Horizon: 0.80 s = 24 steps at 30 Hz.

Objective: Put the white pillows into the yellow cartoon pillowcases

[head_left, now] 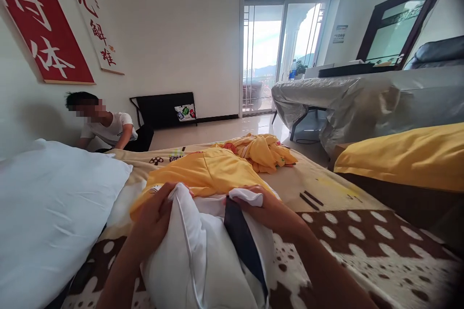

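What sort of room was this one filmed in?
Probably a room in a home, perhaps a bedroom or living area. A plump white pillow rests on a patterned blanket, a red scroll hangs on the wall, and sliding glass doors look out toward hills.

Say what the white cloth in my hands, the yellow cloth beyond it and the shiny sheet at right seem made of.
White cloth: smooth fabric, perhaps polyester; faint sheen, soft folds.
Yellow cloth: thin fabric, perhaps cotton; matte, creased.
Shiny sheet: probably plastic film; glossy, translucent, crinkled.
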Each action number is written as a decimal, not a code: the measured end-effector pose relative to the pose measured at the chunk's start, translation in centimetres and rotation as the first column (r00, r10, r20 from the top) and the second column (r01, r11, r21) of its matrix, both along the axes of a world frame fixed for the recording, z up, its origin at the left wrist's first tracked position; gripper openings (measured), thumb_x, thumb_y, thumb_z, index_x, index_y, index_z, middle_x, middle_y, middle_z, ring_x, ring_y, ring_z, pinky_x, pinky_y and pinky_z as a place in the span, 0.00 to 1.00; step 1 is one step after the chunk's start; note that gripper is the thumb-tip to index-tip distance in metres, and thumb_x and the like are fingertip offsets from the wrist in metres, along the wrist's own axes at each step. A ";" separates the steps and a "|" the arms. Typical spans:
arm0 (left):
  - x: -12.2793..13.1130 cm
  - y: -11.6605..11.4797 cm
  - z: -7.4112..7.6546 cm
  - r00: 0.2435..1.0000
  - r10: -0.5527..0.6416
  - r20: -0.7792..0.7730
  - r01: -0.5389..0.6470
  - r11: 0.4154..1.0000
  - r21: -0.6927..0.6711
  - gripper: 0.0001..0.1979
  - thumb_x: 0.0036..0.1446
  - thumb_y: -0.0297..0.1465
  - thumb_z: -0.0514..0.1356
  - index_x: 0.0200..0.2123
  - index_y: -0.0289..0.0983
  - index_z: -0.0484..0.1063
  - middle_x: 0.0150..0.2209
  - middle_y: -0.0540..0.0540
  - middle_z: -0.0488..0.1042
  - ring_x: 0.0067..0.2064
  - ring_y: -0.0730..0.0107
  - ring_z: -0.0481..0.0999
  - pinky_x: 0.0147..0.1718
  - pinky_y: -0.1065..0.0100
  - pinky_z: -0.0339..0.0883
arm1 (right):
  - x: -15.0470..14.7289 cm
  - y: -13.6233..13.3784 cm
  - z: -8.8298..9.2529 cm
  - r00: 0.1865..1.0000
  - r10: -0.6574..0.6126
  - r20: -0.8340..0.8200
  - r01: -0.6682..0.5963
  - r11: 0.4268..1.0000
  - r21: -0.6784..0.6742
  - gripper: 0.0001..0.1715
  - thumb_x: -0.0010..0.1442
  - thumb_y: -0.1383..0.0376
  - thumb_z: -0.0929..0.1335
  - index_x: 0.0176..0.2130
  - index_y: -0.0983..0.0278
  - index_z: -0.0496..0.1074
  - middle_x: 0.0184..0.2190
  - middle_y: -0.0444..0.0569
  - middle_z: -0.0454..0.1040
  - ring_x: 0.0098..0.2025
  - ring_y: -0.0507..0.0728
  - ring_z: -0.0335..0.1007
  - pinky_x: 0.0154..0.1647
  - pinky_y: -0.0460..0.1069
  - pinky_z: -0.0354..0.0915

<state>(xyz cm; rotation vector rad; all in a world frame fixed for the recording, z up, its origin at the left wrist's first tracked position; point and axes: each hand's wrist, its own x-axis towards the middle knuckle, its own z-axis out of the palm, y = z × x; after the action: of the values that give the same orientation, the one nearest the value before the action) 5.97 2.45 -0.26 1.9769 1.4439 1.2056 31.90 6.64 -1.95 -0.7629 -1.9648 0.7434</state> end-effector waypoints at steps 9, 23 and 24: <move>4.9 -0.9 -0.7 0.954 -0.184 0.239 0.206 0.976 -0.074 0.11 0.54 0.35 0.48 0.22 0.38 0.59 0.22 0.51 0.60 0.27 0.70 0.60 0.27 0.69 0.54 | -5.3 -2.0 -2.0 0.942 0.028 -0.335 -0.050 0.997 -0.060 0.23 0.55 0.50 0.67 0.21 0.64 0.63 0.19 0.40 0.60 0.23 0.48 0.52 0.24 0.45 0.53; 7.0 -0.9 -1.6 0.963 -0.170 0.207 0.152 0.983 0.099 0.16 0.62 0.40 0.49 0.27 0.37 0.63 0.27 0.51 0.65 0.31 0.72 0.63 0.33 0.71 0.57 | -6.1 -0.9 -4.3 0.823 -0.197 -0.533 0.117 0.977 -0.181 0.31 0.59 0.40 0.58 0.21 0.62 0.61 0.20 0.45 0.60 0.23 0.52 0.54 0.24 0.49 0.55; 7.0 -1.0 -1.6 0.964 -0.167 0.207 0.146 0.983 0.115 0.15 0.63 0.39 0.49 0.28 0.37 0.64 0.28 0.51 0.66 0.32 0.72 0.64 0.34 0.71 0.57 | -6.1 -0.9 -4.5 0.831 -0.168 -0.530 0.097 0.982 -0.160 0.31 0.61 0.42 0.55 0.21 0.61 0.61 0.20 0.46 0.60 0.23 0.53 0.55 0.25 0.50 0.55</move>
<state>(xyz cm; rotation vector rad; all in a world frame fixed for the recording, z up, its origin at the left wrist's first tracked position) 12.96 1.45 -1.86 1.9141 1.1201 1.3940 25.79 5.74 -6.42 -0.6632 -1.3459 0.8921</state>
